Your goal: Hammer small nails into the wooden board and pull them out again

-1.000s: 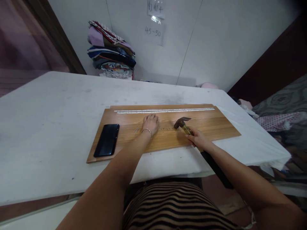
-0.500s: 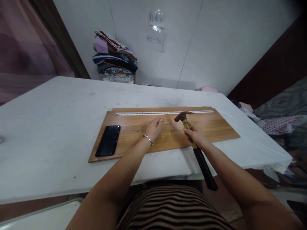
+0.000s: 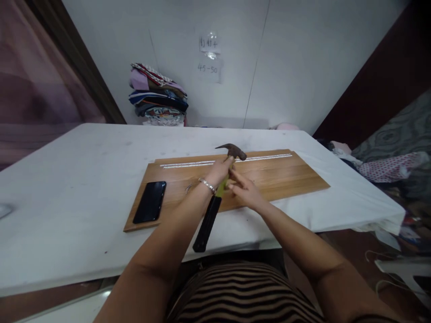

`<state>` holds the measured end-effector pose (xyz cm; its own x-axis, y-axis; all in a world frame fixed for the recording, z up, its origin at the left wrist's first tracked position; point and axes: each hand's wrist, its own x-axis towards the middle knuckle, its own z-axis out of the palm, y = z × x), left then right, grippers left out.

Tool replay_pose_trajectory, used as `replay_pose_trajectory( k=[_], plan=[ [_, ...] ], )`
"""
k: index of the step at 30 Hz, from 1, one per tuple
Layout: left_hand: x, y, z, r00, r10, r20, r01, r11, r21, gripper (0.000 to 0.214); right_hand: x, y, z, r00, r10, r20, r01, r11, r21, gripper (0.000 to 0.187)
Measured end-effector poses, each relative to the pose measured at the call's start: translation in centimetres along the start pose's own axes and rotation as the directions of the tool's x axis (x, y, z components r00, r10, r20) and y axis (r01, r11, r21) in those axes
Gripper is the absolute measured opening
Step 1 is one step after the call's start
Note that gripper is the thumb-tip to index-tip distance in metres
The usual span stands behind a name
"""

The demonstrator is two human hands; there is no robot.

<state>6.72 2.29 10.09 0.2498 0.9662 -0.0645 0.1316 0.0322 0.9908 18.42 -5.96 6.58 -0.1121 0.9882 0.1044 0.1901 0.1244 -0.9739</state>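
A claw hammer (image 3: 208, 224) with a rusty metal head, a yellow neck and a black grip slants over the wooden board. My left hand (image 3: 220, 170) is closed around the hammer's neck just below the head, its thumb near the metal. Beside the handle, my right hand (image 3: 245, 192) has its fingers apart, with the fingertips at or close to the yellow part; whether they touch it is hard to tell. Under both hands lies the wooden board (image 3: 279, 177). Several loose nails (image 3: 189, 187) rest on it, left of my left hand.
A black phone (image 3: 150, 202) lies at the board's left end. Two white measuring strips (image 3: 269, 158) run along its far side. Folded clothes (image 3: 158, 96) are stacked at the back of the white-covered table (image 3: 67, 202), against the wall.
The hammer has moved left from my right hand into my left, and its head now points the other way. My right hand has come left and its fingers have loosened.
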Motion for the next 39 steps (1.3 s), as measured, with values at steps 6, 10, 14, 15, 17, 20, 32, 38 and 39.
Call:
replay_pose_trajectory(
  k=[6,10,14,15,17,20,32,38,39],
  plan=[
    [-3.9,-0.3,-2.3,0.996,-0.092,0.0,0.092,0.996,0.001,0.023,0.9,3.6,-10.6,0.94,0.073,-0.334,-0.216,0.884,-0.414,0.033],
    [-4.7,0.1,-1.7,0.997,-0.076,-0.008,0.075,0.96,0.271,0.028,2.7,5.6,-15.9,0.888,0.1,-0.448,-0.4,0.647,-0.649,0.047],
    [-5.3,0.6,-1.1,1.0,0.025,-0.005,-0.015,0.723,0.69,0.025,2.1,8.4,-16.0,0.824,0.183,-0.536,-0.564,0.356,-0.745,0.046],
    [-5.4,0.6,-0.9,0.999,0.033,0.003,-0.023,0.653,0.757,0.024,1.8,9.0,-15.7,0.822,0.175,-0.543,-0.569,0.309,-0.762,0.047],
    [-5.5,0.3,-0.3,1.0,0.008,0.012,-0.014,0.561,0.828,0.027,1.4,10.0,-15.2,0.831,0.156,-0.533,-0.555,0.275,-0.785,0.05],
    [-5.0,-0.7,0.6,0.999,-0.027,0.044,-0.023,0.539,0.842,0.03,1.3,10.8,-15.3,0.844,0.144,-0.516,-0.535,0.274,-0.799,0.049],
    [-4.6,-0.8,0.9,0.999,-0.035,0.026,-0.001,0.581,0.814,0.033,1.5,10.6,-15.4,0.835,0.145,-0.531,-0.548,0.305,-0.779,0.05],
    [-3.7,-1.9,1.6,0.996,-0.054,0.065,-0.016,0.633,0.774,0.031,1.8,10.9,-15.4,0.832,0.159,-0.531,-0.553,0.292,-0.78,0.059],
    [-3.5,-2.2,1.7,0.996,-0.054,0.068,-0.018,0.636,0.772,0.031,1.9,10.9,-15.4,0.833,0.17,-0.526,-0.553,0.292,-0.78,0.062]
  ],
)
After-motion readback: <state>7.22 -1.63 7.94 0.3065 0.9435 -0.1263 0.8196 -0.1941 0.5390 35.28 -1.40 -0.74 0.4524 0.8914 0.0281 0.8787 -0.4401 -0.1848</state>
